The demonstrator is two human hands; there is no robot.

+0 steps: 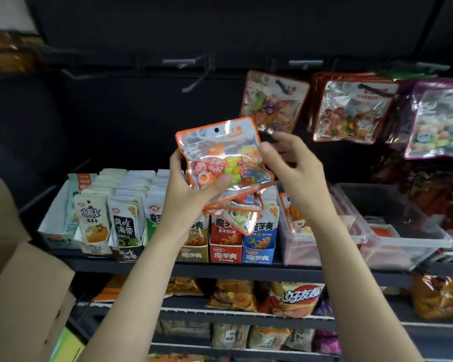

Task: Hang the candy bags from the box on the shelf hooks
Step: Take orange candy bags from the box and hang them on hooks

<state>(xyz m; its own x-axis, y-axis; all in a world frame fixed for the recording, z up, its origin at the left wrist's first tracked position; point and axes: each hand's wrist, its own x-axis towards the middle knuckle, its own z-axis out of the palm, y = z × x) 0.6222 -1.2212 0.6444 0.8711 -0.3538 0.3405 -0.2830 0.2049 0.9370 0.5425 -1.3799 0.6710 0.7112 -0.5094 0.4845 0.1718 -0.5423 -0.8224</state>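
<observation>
Step in hand: separating one candy bag for hanging. Left hand point(191, 194) grips a small stack of candy bags point(225, 163) at centre frame, thumb pressed over the front, fingers curled behind. Right hand point(293, 165), at 3 o'clock of the stack, has thumb and fingertips at the top bag's right edge; whether it actually pinches cannot be told. Punched hole point(216, 130) in the top bag's header faces up, unobstructed. Cardboard box point(24, 270) sits at 8 o'clock. Bare hook point(196, 74) at 12 o'clock; hung bags point(272, 103) at 2 o'clock. Next move, by judgement: peel off the top bag, raise it, line the hole with a hook tip, slide on.
</observation>
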